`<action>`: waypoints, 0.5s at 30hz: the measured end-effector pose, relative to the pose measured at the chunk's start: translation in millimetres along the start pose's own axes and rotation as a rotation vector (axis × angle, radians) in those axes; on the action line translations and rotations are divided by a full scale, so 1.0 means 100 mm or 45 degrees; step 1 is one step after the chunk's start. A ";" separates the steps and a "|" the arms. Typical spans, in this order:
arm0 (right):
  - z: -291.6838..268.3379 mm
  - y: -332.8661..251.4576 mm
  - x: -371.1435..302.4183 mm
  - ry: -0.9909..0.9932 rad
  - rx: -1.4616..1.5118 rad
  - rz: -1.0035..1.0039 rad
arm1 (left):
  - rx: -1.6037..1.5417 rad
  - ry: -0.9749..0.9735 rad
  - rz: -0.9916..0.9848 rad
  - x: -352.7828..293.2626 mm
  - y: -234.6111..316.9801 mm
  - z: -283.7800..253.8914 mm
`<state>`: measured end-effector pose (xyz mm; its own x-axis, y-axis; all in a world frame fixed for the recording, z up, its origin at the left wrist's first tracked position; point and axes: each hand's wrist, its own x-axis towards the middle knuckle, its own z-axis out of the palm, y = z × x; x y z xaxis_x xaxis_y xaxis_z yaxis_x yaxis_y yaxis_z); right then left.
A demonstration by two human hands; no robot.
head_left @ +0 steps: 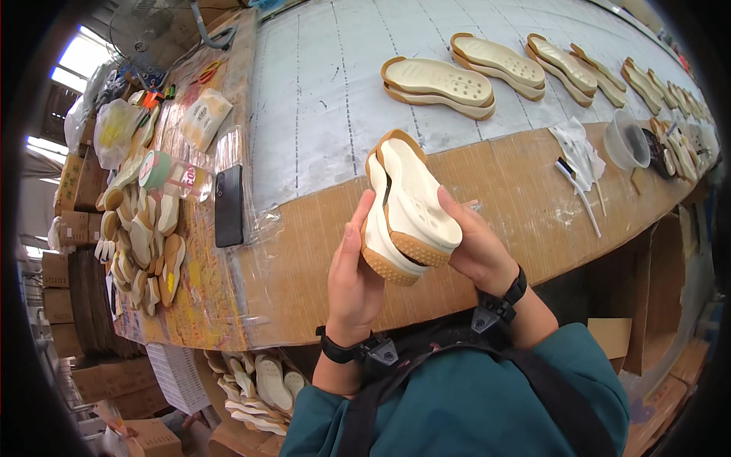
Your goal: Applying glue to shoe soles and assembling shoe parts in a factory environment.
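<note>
Between my two hands, above the cardboard edge of the table, is a pair of cream shoe soles (415,186) with tan trim. They lie one against the other, tan studded ends toward me. My left hand (355,278) is closed on the left side of the pair, fingers upright along the outer sole. On the right, my right hand (478,247) grips the other sole, its thumb near the inner face and its fingers mostly hidden underneath. Beyond them, a stacked pair of matching soles (438,85) rests on the pale table sheet (312,99).
More paired soles (499,62) run in a row toward the far right. A clear plastic tub (626,141), a white cloth (579,152) and a brush (579,194) lie at right. To the left are a black phone (229,206), a bottle (177,177) and heaped soles (141,236).
</note>
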<state>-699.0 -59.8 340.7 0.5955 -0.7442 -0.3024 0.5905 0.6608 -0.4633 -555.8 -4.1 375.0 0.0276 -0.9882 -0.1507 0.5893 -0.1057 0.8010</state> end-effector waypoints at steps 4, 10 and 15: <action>-0.05 -0.02 0.00 -0.004 -0.007 0.011 | -0.050 0.012 -0.035 -0.01 -0.01 0.02; -0.03 -0.04 -0.03 -0.087 0.111 0.038 | -0.028 -0.049 -0.009 -0.07 -0.03 0.06; -0.08 -0.07 -0.09 -0.318 0.361 0.052 | 0.031 -0.125 0.040 -0.11 -0.05 0.05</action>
<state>-713.0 -58.4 339.7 0.7154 -0.6933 -0.0871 0.6702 0.7160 -0.1953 -562.8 6.5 375.5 -0.0341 -0.9970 -0.0688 0.5699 -0.0760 0.8182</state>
